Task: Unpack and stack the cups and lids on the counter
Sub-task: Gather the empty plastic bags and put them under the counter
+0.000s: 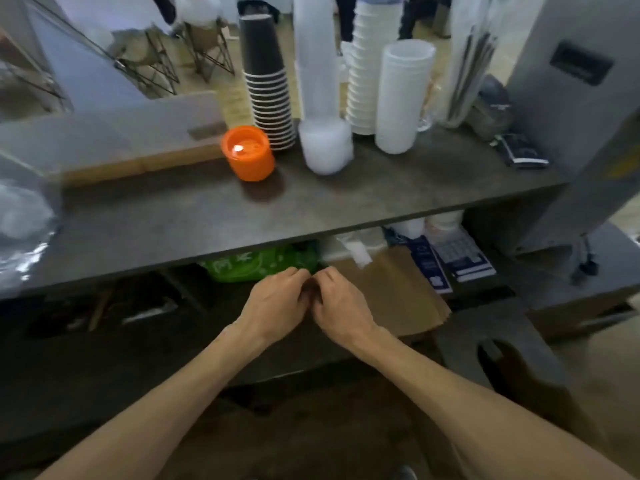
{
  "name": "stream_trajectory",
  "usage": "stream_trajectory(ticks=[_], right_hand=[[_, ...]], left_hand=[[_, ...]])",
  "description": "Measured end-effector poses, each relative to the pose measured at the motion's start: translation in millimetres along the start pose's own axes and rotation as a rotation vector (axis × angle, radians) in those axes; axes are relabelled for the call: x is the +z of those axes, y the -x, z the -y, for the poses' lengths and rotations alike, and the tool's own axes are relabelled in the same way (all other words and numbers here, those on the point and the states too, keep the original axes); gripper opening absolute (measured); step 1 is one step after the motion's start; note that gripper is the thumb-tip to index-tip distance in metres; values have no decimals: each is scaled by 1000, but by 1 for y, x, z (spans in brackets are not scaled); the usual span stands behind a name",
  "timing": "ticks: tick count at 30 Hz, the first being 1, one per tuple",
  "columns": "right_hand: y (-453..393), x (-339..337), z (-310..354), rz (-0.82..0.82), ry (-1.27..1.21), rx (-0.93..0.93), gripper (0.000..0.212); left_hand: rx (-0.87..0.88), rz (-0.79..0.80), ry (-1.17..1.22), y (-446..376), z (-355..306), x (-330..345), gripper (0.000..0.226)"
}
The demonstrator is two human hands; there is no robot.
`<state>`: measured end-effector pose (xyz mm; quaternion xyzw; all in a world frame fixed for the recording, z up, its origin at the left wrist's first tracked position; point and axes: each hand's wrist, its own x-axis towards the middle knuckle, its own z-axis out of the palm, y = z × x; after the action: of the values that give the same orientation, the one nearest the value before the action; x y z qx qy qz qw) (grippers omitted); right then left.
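Your left hand (277, 299) and right hand (337, 303) meet knuckle to knuckle below the counter's (207, 216) near edge, fingers curled; what they hold, I can't tell. Cup stacks (268, 88) crowd the far edge.

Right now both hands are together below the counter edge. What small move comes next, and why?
Probably reach under the counter for more stock. The left hand and right hand meet with curled fingers, and whether they hold anything is unclear. The black cups and white lids already stand stacked, while packages show on the shelf below.
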<state>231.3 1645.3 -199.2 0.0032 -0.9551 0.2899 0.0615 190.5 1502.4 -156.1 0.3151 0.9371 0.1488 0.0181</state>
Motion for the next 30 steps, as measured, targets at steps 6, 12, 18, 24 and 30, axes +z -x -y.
stream_trajectory(ticks=[6,12,18,24,30], right_hand=[[-73,70,190,-40,15,-233,21],[-139,127,336,7,26,-395,33],[-210,172,402,141,154,-368,52],[-274,194,439,130,291,-344,88],[-299,227,469,298,415,-396,93]], left_hand=[[-147,-196,-67,86,162,-103,22],[-369,-411,-220,157,328,-180,47],[-656,53,-239,182,441,-174,87],[-570,7,-160,197,460,-162,104],[-411,-99,-127,213,466,-160,68]])
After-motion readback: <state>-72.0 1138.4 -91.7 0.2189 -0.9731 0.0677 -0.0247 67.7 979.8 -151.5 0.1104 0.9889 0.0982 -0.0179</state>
